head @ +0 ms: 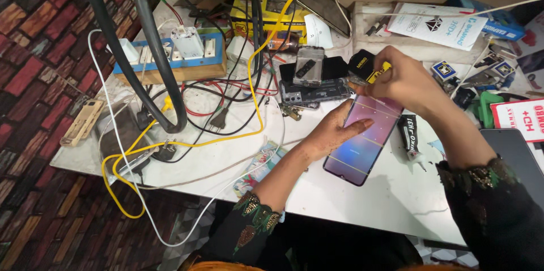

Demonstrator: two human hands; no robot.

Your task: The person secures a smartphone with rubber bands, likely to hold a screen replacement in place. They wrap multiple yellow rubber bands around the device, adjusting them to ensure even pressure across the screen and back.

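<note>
dark sleeves point(481, 203) over cluttered white table point(351, 191) (brick-pattern floor point(39, 50))

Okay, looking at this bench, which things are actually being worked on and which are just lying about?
In use:
left hand pressing flat on the phone screen
right hand at the screen's top edge, pinching a small yellow-and-black piece

Lying about:
black glue tube
power strip
yellow cable
dismantled phone frame
white table

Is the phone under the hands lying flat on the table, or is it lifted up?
Lying flat: the phone rests glass-up on the table, left hand pressing it.
</note>
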